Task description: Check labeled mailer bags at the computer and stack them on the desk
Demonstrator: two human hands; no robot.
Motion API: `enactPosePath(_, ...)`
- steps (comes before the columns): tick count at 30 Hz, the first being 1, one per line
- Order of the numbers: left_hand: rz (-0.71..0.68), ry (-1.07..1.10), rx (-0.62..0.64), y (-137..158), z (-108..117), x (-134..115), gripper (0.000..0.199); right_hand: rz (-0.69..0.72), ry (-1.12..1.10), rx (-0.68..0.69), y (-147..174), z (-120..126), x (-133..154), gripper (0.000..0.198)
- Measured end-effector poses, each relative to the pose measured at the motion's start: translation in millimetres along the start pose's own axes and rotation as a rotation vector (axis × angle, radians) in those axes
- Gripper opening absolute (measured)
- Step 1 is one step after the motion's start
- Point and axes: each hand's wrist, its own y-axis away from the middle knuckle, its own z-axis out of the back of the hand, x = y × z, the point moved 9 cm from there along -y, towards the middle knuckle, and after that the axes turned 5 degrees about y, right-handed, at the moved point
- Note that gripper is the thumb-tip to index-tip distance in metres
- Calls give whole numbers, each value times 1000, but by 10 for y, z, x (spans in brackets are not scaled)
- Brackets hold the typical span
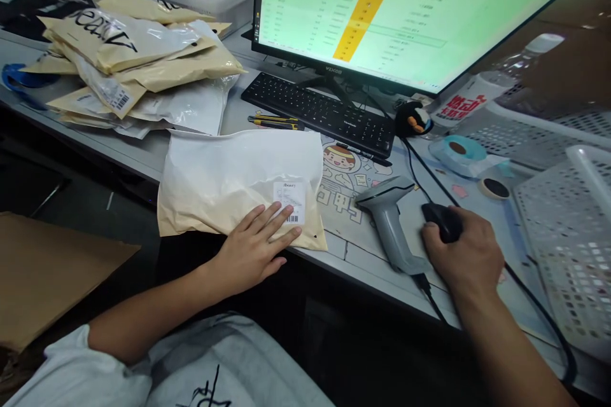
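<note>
My left hand (255, 241) lies flat with fingers spread on a white and cream plastic mailing bag (229, 172). The bag rests at the desk's front edge, its lower side hanging slightly over. A white barcode label (289, 197) is on the bag near my fingertips. At the right, my right hand (470, 248) is wrapped over a black computer mouse (443, 221). Between the two hands, a grey barcode scanner (394, 222) lies on the desk mat, its cable running toward the front edge.
Several filled mailing bags (138, 70) are piled at the left. A monitor (382, 13) stands behind a black keyboard (319, 111), with a yellow and black utility knife (274, 122) nearby. Tape rolls (458, 149), a bottle (482, 95) and white baskets (568, 229) stand at the right.
</note>
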Motion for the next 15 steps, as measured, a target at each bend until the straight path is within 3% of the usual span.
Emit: enactPosePath(15, -1, 93, -1, 83, -90, 34, 53, 5, 5, -63, -19, -23, -65, 72)
